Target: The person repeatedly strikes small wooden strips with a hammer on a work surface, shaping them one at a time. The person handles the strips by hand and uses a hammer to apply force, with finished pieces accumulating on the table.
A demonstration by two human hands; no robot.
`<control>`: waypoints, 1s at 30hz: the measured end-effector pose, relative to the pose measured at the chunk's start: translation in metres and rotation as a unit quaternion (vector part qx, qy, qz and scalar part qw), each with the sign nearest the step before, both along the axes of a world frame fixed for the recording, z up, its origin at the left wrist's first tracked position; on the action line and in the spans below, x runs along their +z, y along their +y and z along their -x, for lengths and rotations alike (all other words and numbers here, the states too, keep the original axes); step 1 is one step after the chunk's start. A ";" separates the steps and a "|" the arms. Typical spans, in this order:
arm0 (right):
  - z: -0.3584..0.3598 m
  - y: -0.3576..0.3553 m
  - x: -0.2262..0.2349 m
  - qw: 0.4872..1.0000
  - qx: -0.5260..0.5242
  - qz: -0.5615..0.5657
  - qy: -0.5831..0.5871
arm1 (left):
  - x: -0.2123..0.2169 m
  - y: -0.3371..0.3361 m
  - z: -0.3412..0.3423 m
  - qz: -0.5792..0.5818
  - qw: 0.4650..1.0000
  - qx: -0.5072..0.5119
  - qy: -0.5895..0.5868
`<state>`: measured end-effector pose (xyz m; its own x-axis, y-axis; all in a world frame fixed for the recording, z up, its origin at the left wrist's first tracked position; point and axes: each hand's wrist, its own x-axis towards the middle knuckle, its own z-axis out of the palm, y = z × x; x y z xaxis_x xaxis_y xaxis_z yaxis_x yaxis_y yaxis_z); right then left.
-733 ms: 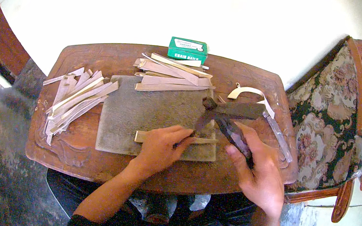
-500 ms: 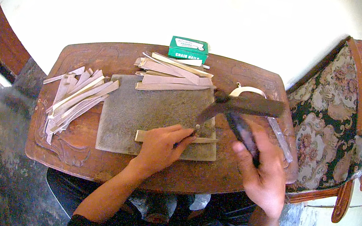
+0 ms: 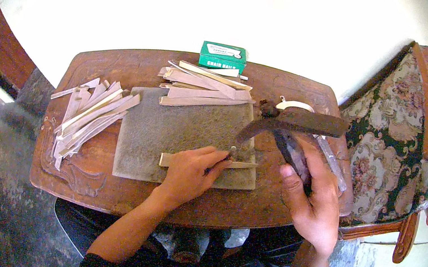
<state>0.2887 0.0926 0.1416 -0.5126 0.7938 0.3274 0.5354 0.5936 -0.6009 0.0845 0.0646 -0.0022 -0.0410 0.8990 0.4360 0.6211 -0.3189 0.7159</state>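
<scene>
My right hand (image 3: 318, 209) is wrapped round the black grip of a claw hammer (image 3: 302, 122). Its dark brown head is raised above the right part of the table, ahead of my fist. On a grey-brown mat (image 3: 169, 126), my left hand (image 3: 193, 172) pinches a small round-headed nail (image 3: 233, 149) whose lower end is hidden by the fingers. Beneath that hand lies a narrow tan strip (image 3: 242, 166), poking out on both sides of it, near the mat's front edge.
Many thin strips (image 3: 93, 118) are heaped at the table's left, and another strip pile (image 3: 204, 89) lies behind the mat. A green box (image 3: 223, 57) stands at the back. Right are a cream curved object (image 3: 296, 106) and a clear bar (image 3: 334, 165). A floral chair (image 3: 383, 146) adjoins the wooden table (image 3: 245, 213).
The hammer and my right hand have shifted slightly to the right. My left hand stays in place on the strip, still pinching the nail.
</scene>
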 end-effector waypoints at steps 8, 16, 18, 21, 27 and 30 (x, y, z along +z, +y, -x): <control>0.002 -0.005 -0.005 1.000 0.007 0.005 0.009 | 0.001 -0.005 -0.002 0.012 1.000 -0.001 0.009; 0.016 0.027 -0.045 0.986 -0.071 0.147 0.029 | -0.005 0.002 0.000 0.021 1.000 0.013 -0.019; 0.022 0.035 -0.071 0.990 -0.080 0.115 0.032 | -0.005 0.003 0.002 0.039 0.999 0.023 -0.030; 0.022 0.042 -0.107 0.990 -0.069 0.113 0.051 | -0.003 0.005 0.003 0.052 0.997 0.031 -0.049; 0.027 0.035 -0.118 0.980 -0.106 0.165 0.035 | -0.005 0.005 0.003 0.048 0.996 0.027 -0.067; 0.026 0.035 -0.120 0.983 -0.099 0.146 0.041 | -0.009 0.007 0.001 0.037 0.997 0.017 -0.062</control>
<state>0.2627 0.1281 0.0217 -0.3195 0.9418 0.1042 0.5652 0.2777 -0.7768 0.0832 0.0719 -0.0109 -0.1211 0.9257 0.3582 0.5365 -0.2426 0.8083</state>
